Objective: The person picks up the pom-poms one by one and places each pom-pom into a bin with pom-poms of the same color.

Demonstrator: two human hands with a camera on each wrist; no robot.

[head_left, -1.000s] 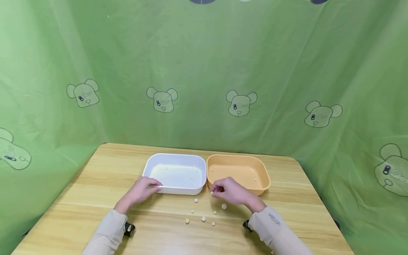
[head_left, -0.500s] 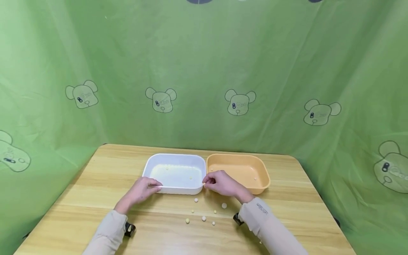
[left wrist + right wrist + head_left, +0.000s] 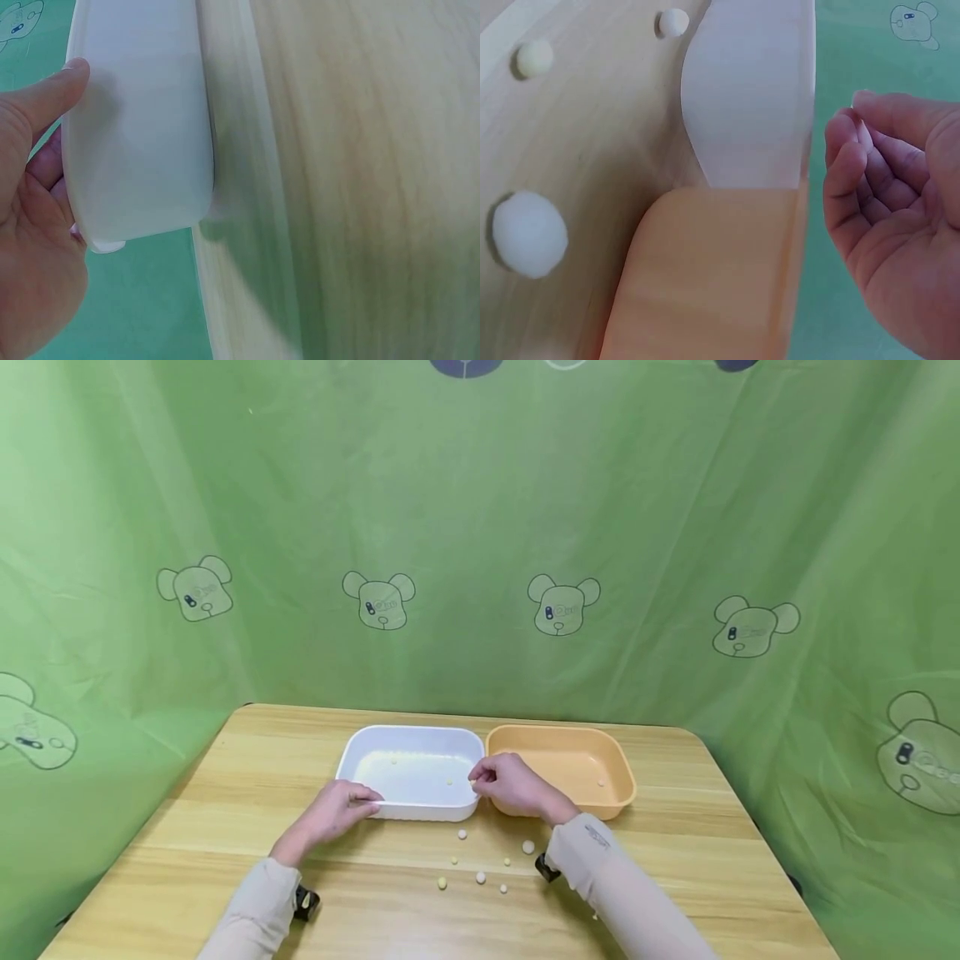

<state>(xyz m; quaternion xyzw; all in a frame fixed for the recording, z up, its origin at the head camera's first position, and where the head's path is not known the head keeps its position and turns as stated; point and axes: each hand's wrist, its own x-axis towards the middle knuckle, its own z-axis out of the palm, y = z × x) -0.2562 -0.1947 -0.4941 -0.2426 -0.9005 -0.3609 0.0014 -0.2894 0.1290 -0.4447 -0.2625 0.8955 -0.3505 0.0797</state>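
Note:
My left hand [image 3: 333, 807] grips the near left rim of a white plastic bin [image 3: 427, 812], thumb on the outer wall in the left wrist view, other fingers partly hidden behind it. My right hand [image 3: 512, 783] is over the white bin's right end, beside the orange bin [image 3: 615, 802]. Its thumb and fingertips pinch a small yellow ball [image 3: 472, 783], mostly covered by the fingers. Inside the white bin lie two yellow balls, one at the back [image 3: 393, 762] and one nearer the right [image 3: 449, 782]. A small white ball [image 3: 601, 782] lies in the orange bin.
Loose balls lie on the wooden table [image 3: 375, 902] in front of the bins: several white ones, such as a large white ball [image 3: 529, 234], and yellow ones, such as a yellow ball [image 3: 442, 883]. A green curtain [image 3: 465, 677] hangs behind the table.
My right hand has moved left and away from me, from in front of the orange bin to over the white bin's right rim, carrying the yellow ball. My left hand has stayed put.

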